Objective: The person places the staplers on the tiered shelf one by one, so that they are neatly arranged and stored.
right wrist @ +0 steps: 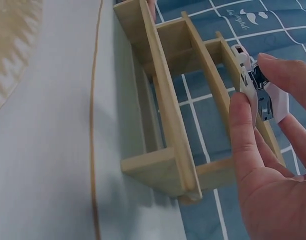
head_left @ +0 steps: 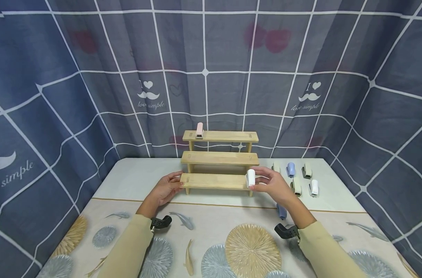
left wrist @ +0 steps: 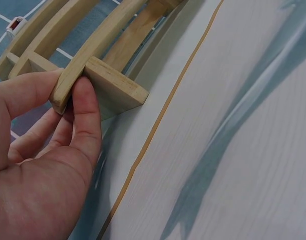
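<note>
A three-step wooden display rack (head_left: 214, 180) stands on the table. My left hand (head_left: 166, 188) grips the left end of its lowest step; in the left wrist view the thumb and fingers pinch that board's end (left wrist: 68, 87). In my right hand (head_left: 274, 186) is a small white stapler (head_left: 250, 178), pinched between thumb and fingers at the right end of the lowest step. Its metal underside (right wrist: 262, 97) shows in the right wrist view. On the top step, toward the left, sits a pink stapler (head_left: 199, 130).
Right of the rack lie several small staplers: a blue one (head_left: 291, 169), a white one (head_left: 313, 188) and pale green ones (head_left: 306, 170). Another blue stapler (head_left: 282, 211) is partly behind the right forearm. A patterned cloth (head_left: 197, 231) covers the table's front; a checked curtain (head_left: 224, 92) hangs behind.
</note>
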A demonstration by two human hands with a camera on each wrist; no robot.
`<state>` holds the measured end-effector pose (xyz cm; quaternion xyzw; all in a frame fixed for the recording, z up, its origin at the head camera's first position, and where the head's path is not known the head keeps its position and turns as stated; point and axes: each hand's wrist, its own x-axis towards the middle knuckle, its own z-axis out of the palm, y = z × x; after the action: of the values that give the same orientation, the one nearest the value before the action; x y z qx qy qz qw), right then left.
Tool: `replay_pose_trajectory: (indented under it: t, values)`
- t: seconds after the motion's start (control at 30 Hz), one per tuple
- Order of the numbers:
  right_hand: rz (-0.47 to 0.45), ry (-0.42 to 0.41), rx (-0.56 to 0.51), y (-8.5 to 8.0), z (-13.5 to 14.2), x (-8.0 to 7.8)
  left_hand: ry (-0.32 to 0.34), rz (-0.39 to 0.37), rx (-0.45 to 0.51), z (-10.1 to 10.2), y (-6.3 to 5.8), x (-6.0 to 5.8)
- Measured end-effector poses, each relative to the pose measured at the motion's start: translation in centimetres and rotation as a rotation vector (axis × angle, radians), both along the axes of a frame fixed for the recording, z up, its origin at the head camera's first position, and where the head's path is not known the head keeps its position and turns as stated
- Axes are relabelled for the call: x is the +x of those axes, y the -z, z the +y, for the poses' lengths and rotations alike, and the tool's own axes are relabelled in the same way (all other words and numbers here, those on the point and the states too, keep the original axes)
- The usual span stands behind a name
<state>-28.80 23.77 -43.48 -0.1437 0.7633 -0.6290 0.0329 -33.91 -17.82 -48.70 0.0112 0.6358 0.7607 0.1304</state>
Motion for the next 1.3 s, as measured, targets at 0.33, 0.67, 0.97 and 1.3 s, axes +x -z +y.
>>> replay_pose_trajectory:
  t: [0.33, 0.67, 0.97, 1.3]
  values:
    - [0.006, -0.031, 0.0, -1.2, -1.6, -1.5, 0.019, 0.014, 0.005, -0.2, -0.1, 0.1]
    - [0.028, -0.039, -0.016, -2.5, -3.3, -3.3, 0.022, 0.02, 0.006, -0.3, 0.0, 0.1]
    - [0.041, -0.057, -0.019, -3.9, -4.7, -4.6, 0.022, 0.011, 0.0, -0.3, 0.0, 0.1]
    - [0.063, -0.039, -0.027, -5.8, -6.1, -6.3, 0.018, 0.0, 0.023, -0.2, 0.0, 0.0]
